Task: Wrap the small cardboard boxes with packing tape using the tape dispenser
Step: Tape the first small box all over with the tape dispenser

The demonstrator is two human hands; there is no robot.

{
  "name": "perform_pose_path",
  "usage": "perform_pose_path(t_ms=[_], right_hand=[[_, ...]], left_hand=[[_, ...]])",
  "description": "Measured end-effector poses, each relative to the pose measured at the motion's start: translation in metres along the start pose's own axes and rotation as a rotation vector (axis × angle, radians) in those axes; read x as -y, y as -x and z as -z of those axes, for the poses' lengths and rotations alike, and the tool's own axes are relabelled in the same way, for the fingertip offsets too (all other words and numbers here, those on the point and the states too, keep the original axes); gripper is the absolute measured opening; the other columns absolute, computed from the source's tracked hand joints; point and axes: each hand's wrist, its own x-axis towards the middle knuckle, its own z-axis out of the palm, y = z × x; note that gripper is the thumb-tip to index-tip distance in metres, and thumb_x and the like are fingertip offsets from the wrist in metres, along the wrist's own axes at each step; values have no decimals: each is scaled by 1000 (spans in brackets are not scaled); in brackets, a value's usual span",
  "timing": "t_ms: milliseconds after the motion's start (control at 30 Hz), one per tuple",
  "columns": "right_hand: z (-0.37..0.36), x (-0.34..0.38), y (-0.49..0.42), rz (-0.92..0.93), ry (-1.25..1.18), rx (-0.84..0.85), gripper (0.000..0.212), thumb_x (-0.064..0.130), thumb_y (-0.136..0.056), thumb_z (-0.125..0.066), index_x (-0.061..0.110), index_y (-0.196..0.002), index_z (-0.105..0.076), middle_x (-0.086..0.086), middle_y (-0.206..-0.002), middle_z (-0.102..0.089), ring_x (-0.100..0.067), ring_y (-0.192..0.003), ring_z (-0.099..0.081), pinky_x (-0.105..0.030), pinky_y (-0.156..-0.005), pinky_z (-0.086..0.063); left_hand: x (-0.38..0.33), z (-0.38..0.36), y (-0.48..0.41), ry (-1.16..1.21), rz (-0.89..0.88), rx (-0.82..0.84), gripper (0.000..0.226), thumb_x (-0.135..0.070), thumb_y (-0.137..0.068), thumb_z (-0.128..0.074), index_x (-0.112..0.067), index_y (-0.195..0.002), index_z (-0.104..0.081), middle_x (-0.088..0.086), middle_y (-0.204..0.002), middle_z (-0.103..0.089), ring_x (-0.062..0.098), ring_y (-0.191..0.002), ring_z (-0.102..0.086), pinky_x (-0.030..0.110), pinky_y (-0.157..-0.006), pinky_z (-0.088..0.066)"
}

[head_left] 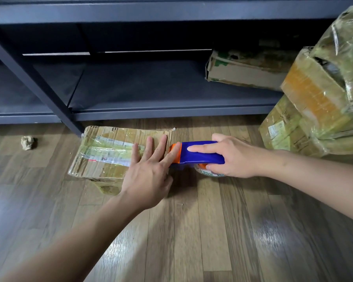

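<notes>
A small, flat cardboard box (102, 157) lies on the wooden floor, its top covered with clear tape over a white label. My left hand (149, 169) rests flat on the box's right end with fingers spread, one fingertip touching the orange nose of the dispenser. My right hand (230, 157) grips the blue tape dispenser (200, 154), index finger laid along its top. The dispenser's nose sits at the box's right edge. The tape roll (209, 173) shows under the handle.
A dark metal shelf unit (130, 88) stands right behind the box, with a worn carton (245, 68) on its lowest shelf. Taped cardboard boxes (322, 102) are stacked at the right. A crumpled paper ball (28, 142) lies on the floor at left.
</notes>
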Motion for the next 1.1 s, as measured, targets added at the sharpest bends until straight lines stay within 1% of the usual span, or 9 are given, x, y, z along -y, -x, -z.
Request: perform_pose_path(t_ms=[200,333,400,467,533,667,833,1000,1100], right_hand=[[8,12,-1,15,-30,-51,64,39,-95,-62,53,-149,-31,5,-97,-42,-13,-80,-52,-20,-65,-37],[38,24,-3,55,-17,-123,57,35,-93,-62,55,-143,-42,7,-92,-44,-9,-76,-50,-21,-65,-34],[58,32,-5,58,-8,-155,53,38,-92,-62,57,-139,-46,10,-91,-44,-7,-77,-50,-23,-67,-36],[78,42,-7,72,19,-187,50,38,-90,-63,58,-134,-51,14,-88,-45,-3,-77,-50,-24,-70,-36],[96,55,-9,85,59,-186,47,34,-90,-64,56,-131,-56,21,-83,-50,3,-77,-52,-15,-67,-36],[116,80,-15,132,134,-184,44,27,-87,-63,50,-124,-65,55,-72,-43,21,-75,-47,-2,-63,-33],[118,101,-21,154,166,-163,48,25,-83,-59,50,-124,-65,57,-67,-41,15,-71,-50,-6,-57,-33],[109,112,-22,140,244,-67,52,25,-81,-56,56,-122,-63,49,-67,-47,7,-71,-49,-18,-63,-41],[93,114,-19,128,239,-66,51,24,-89,-57,55,-129,-59,29,-76,-42,7,-70,-40,-16,-57,-29]], left_hand=[[7,21,-2,203,29,-29,81,-20,-98,-58,-47,-161,-15,-5,-172,5,25,-159,5,53,-128,2],[5,43,-2,513,55,-121,74,-20,-82,-54,-44,-151,-44,-8,-169,-13,12,-157,-18,45,-128,-3],[3,50,-2,673,91,-213,75,-21,-72,-49,-41,-144,-55,-13,-165,-19,-12,-141,-36,38,-126,-16],[-2,56,-2,842,137,-331,67,-14,-74,-50,-38,-135,-65,-15,-161,-27,-34,-117,-39,28,-107,-44],[-7,59,-2,1040,188,-449,62,3,-83,-54,-39,-126,-69,-7,-160,-39,-26,-130,-36,15,-91,-50],[-5,56,4,1259,215,-529,72,9,-81,-52,-49,-119,-71,-13,-156,-43,-7,-144,-37,32,-116,-41],[5,52,16,1428,252,-640,61,23,-91,-46,-22,-127,-67,-15,-146,-56,-3,-138,-48,21,-114,-40],[12,28,14,1561,337,-589,68,28,-87,-37,-18,-126,-69,-17,-141,-60,6,-139,-51,29,-109,-47],[15,11,21,1444,333,-529,61,10,-89,-38,-26,-126,-71,-22,-146,-55,6,-141,-49,44,-113,-45]])
